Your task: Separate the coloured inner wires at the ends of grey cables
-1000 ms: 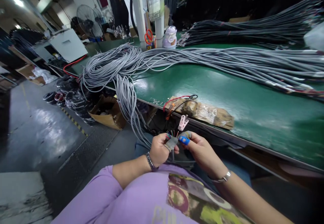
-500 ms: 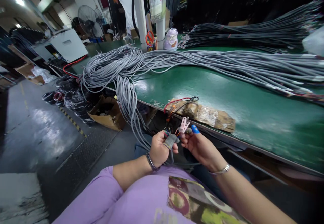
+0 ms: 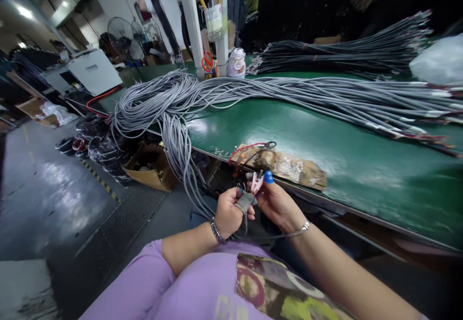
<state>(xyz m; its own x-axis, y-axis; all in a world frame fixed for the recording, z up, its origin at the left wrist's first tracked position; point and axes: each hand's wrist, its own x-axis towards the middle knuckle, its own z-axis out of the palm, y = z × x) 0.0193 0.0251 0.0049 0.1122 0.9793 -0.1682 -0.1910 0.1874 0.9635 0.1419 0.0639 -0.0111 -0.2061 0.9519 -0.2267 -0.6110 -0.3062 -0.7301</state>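
The left hand (image 3: 229, 214) pinched thin coloured wires (image 3: 240, 190) — likely soft, best held low, below their loose tips — while the right hand (image 3: 280, 206) gripped a pink clip (image 3: 256, 183) beside them. Beyond, grey cables (image 3: 289, 88) crossed the bench (image 3: 361, 166).

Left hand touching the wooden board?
Apart. The head view shows the left hand short of the green table, with a dark gap before the wooden board.
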